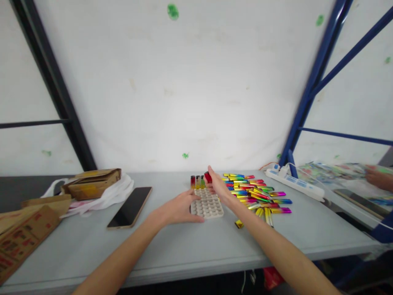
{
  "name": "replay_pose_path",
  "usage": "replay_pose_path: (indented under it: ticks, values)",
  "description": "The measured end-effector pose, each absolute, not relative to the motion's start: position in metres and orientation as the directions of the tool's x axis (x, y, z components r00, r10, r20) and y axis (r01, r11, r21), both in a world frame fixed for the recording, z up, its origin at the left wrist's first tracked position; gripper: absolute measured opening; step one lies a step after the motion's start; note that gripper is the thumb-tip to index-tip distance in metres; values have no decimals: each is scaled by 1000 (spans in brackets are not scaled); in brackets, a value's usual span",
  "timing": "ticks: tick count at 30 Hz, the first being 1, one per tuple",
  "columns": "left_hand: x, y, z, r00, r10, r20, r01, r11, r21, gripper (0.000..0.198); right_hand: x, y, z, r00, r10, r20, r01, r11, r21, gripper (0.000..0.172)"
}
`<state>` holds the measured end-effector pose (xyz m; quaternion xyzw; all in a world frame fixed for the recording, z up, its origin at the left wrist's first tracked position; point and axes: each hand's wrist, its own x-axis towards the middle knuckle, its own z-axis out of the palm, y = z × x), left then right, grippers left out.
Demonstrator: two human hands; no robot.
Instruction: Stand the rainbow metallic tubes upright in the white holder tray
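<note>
A white tray with rows of round holes (208, 209) lies on the table in front of me. My left hand (181, 208) grips it at its left side, fingers over the top and thumb along the front edge. Several lighters (197, 182) with dark tops stand upright in its back row. Above the back right of the tray, my right hand (218, 186) holds a red metallic lighter (208, 177) between thumb and fingers; its lower end is hidden. Right of the tray, shiny multicoloured lighters (258, 192) lie in a loose pile, partly behind my right forearm.
A phone (130, 207) lies left of the tray. Further left are cardboard boxes (92, 184) and a white plastic bag (119, 192). A power strip (294, 182) runs along the right by a blue post (307, 98). Another person's hand (379, 177) shows at far right.
</note>
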<state>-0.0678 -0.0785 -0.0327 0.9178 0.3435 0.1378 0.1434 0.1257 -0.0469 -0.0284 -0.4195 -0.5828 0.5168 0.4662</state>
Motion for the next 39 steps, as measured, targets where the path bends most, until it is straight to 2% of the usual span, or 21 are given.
replay_pose_path:
  ticks: [3, 6, 14, 18, 20, 22, 24, 27, 31, 36, 39]
  values:
    - [-68, -79, -33, 734, 661, 160, 583, -732, 352, 66, 119, -47, -38, -85, 991, 103, 109, 112, -988, 52]
    - [-68, -77, -35, 749, 640, 174, 564, -752, 340, 62, 120, -48, -42, -74, 994, 80, 123, 89, -988, 46]
    - [-69, -74, -39, 746, 643, 175, 576, -754, 316, 63, 129, -44, -46, -205, 979, 10, -51, -1, -999, 49]
    - [-69, -77, -39, 743, 646, 172, 579, -751, 317, 62, 127, -41, -47, -255, 959, 126, -79, 109, -991, 54]
    - [-69, -81, -40, 746, 642, 176, 578, -756, 308, 60, 127, -41, -47, -248, 940, 233, 10, 243, -970, 52]
    - [-69, -86, -43, 728, 660, 187, 602, -745, 288, 59, 128, -41, -47, -295, 892, 343, 166, 402, -901, 47]
    - [-68, -91, -47, 700, 686, 199, 638, -726, 255, 58, 129, -42, -44, -363, 820, 443, 294, 552, -780, 42]
    - [-68, -95, -55, 690, 691, 217, 666, -723, 185, 54, 130, -44, -38, -405, 730, 550, 445, 683, -579, 36]
    - [-66, -96, -66, 691, 675, 258, 687, -725, 56, 53, 127, -39, -28, -476, 697, 536, 583, 706, -401, 32]
    - [-60, -101, -76, 667, 679, 307, 724, -687, -53, 55, 121, -20, -36, -516, 689, 509, 664, 697, -271, 25]
    - [-58, -106, -79, 648, 685, 332, 745, -662, -89, 52, 122, -13, -46, -560, 691, 456, 670, 702, -240, 24]
